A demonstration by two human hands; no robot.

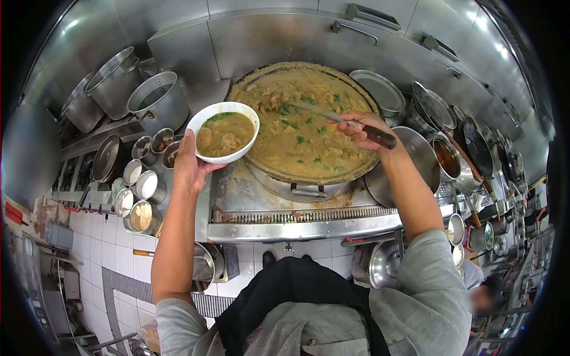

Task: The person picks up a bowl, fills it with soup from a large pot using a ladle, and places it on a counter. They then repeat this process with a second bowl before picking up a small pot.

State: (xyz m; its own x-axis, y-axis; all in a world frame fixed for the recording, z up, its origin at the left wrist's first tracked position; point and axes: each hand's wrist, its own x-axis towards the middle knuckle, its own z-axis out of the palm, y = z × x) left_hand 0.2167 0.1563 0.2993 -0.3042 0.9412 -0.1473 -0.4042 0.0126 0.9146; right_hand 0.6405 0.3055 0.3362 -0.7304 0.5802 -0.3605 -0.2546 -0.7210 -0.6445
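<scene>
My left hand (191, 160) is closed on the side and underside of a white bowl (254, 137). The bowl holds yellowish broth with meat pieces and chopped greens. In front of me a very wide pan of thick yellow-brown stew (297, 145), flecked with green, sits on the cooktop. My right hand (363, 132) grips the dark wooden handle of a metal-shafted ladle (323, 111). The shaft slants left and down into the stew, where the ladle's head is hidden. The bowl is held beside the pan's left rim.
Tall metal pots (157, 98) stand at the back left. Small containers (142, 215) of ingredients line the left counter. A large steel bowl (409, 163) sits right of the pan, among stacked lids and woks. A person (478, 291) is at the lower right.
</scene>
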